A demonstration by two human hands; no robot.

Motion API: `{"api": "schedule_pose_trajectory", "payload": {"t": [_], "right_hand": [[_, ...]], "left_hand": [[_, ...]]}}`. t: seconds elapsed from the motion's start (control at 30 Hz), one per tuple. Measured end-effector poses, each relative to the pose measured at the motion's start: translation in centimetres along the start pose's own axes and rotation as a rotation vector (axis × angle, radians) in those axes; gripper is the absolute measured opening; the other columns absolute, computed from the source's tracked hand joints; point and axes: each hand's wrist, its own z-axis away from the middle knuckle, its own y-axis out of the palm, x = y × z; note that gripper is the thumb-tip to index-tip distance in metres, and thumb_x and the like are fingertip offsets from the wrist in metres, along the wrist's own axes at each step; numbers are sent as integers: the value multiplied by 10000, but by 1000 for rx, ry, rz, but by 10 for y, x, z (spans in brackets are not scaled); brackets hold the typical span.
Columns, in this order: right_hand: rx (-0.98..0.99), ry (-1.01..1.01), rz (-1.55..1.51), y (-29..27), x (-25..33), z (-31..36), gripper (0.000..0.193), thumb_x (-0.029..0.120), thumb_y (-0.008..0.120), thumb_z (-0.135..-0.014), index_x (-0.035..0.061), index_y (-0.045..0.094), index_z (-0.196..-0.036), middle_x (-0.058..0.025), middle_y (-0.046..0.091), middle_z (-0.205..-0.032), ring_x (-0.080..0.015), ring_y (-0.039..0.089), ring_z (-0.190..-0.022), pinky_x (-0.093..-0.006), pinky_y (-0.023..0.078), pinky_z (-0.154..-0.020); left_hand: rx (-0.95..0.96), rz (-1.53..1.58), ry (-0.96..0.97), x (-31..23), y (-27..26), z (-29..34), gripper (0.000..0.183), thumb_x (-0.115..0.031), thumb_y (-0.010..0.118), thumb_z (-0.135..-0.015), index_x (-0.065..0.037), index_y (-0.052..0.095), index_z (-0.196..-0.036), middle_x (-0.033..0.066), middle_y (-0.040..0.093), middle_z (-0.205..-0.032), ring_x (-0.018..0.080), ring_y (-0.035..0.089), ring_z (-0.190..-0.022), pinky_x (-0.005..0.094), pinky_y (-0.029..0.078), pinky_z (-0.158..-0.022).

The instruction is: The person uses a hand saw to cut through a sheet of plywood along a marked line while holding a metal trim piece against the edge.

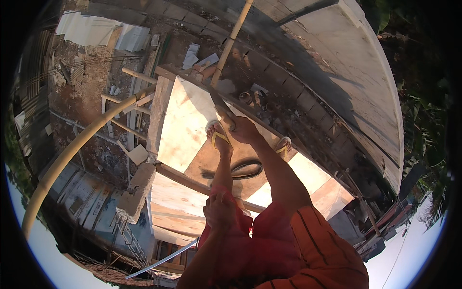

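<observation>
My right hand (pixel 244 131) is closed around the near end of a dark bar (pixel 219 104), perhaps wood or metal. The bar slants away to the upper left, over the far edge of a plywood platform (pixel 180 130). With bent fingers, my left hand (pixel 219 210) grips my left knee, over the red shorts (pixel 231 241). My left foot in a yellow-strapped flip-flop (pixel 219 132) rests on the boards; the other flip-flop (pixel 283 146) shows past my right forearm. Between them and my knees lies a looped bundle of thin black wire (pixel 248 169).
Bamboo poles rise at the left (pixel 79 144) and far side (pixel 231 45). A concrete post (pixel 137 188) stands beside the platform, and a timber beam (pixel 185 178) crosses it. Rubble ground (pixel 82 96) lies well below. A large grey wall (pixel 356 82) slopes up at right.
</observation>
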Motion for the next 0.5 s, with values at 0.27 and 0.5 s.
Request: {"api": "schedule_pose_trajectory", "payload": {"t": [0.27, 0.5], "right_hand": [[30, -63, 4, -9, -1, 39, 644, 188, 675, -804, 134, 487, -1417, -198, 688, -945, -407, 653, -922, -488, 536, -777], [78, 30, 8, 9, 3, -9, 426, 308, 624, -857, 160, 533, -1246, -196, 696, -995, -407, 662, -955, -517, 526, -824]], "left_hand": [[-2, 23, -8, 8, -6, 4, 389, -310, 555, -873, -130, 653, -1203, 129, 644, -1216, 317, 590, -1142, 477, 460, -928], [15, 22, -20, 6, -5, -3, 362, -285, 536, -883, -114, 664, -1175, 128, 655, -1194, 324, 602, -1121, 491, 464, -920]]}}
